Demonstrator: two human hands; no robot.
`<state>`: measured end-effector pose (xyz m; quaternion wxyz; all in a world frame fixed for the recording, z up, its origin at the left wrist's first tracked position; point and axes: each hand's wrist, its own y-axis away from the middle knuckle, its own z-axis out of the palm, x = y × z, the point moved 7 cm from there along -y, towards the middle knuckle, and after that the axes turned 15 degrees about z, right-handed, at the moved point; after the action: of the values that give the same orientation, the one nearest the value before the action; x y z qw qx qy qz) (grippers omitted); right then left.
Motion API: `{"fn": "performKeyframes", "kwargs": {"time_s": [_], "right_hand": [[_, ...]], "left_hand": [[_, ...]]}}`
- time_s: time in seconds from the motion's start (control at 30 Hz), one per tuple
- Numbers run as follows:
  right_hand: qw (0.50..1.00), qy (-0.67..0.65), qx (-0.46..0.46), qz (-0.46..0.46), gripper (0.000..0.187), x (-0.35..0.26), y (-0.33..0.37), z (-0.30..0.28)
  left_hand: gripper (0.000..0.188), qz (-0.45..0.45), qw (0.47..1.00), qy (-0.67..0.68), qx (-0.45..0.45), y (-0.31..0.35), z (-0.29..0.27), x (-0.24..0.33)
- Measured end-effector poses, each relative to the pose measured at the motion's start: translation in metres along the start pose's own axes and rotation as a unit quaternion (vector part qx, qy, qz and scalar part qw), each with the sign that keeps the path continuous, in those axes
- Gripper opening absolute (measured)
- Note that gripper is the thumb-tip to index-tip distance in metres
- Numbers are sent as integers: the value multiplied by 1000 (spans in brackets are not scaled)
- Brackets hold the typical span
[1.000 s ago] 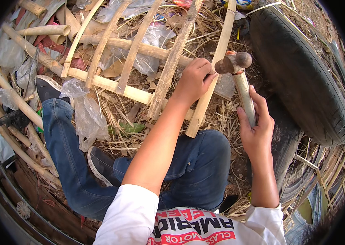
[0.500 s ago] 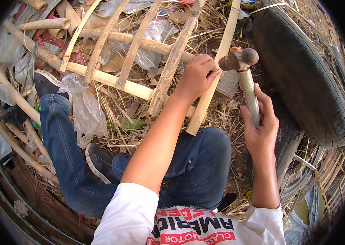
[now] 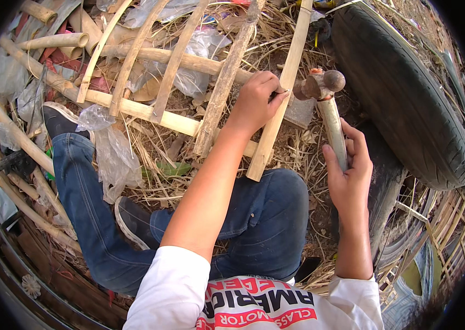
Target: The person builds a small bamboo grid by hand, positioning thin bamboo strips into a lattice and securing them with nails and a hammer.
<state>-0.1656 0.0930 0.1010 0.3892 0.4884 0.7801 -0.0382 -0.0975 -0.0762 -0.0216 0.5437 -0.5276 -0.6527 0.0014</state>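
My right hand (image 3: pixel 352 170) grips the pale handle of a ball-peen hammer (image 3: pixel 331 124). The rusty hammer head is raised just right of a light bamboo slat (image 3: pixel 277 124). My left hand (image 3: pixel 255 102) rests at that slat, thumb and fingers pinched together at its face; whatever they hold is too small to make out. The slat lies across two bamboo poles of a ladder-like frame, whose lower pole (image 3: pixel 175 119) shows between the slats. A rougher, darker slat (image 3: pixel 227 82) is just left of my left hand, and several thinner slats continue further left.
A black tyre (image 3: pixel 403 93) stands at the right. Loose bamboo poles (image 3: pixel 56 41) and clear plastic bags (image 3: pixel 114 157) lie to the left over straw and dry leaves. A dark metal rail (image 3: pixel 1 220) curves along the lower left. My bent legs (image 3: pixel 265 220) are close below the frame.
The whole view has shifted slightly, moving the frame and tyre a little up and left. The hammer head sits marginally lower relative to the slat. Both hands keep nearly the same grip.
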Motion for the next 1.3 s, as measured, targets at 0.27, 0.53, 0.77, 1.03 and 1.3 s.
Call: {"fn": "performKeyframes", "kwargs": {"time_s": [0.27, 0.53, 0.77, 1.03, 1.3], "right_hand": [[999, -39, 8, 26, 41, 29, 6, -8], [999, -50, 2, -13, 38, 22, -8, -6], [999, -38, -30, 1, 39, 20, -11, 0], [998, -37, -24, -52, 44, -1, -18, 3], [993, -20, 10, -119, 46, -1, -11, 13]], "left_hand": [[26, -58, 998, -17, -17, -6, -3, 3], [31, -112, 980, -165, 2, -2, 4, 29], [35, -90, 967, -237, 7, 13, 5, 36], [32, -140, 964, -227, -7, 18, 6, 30], [32, -147, 965, -215, -2, 19, 5, 30]]}}
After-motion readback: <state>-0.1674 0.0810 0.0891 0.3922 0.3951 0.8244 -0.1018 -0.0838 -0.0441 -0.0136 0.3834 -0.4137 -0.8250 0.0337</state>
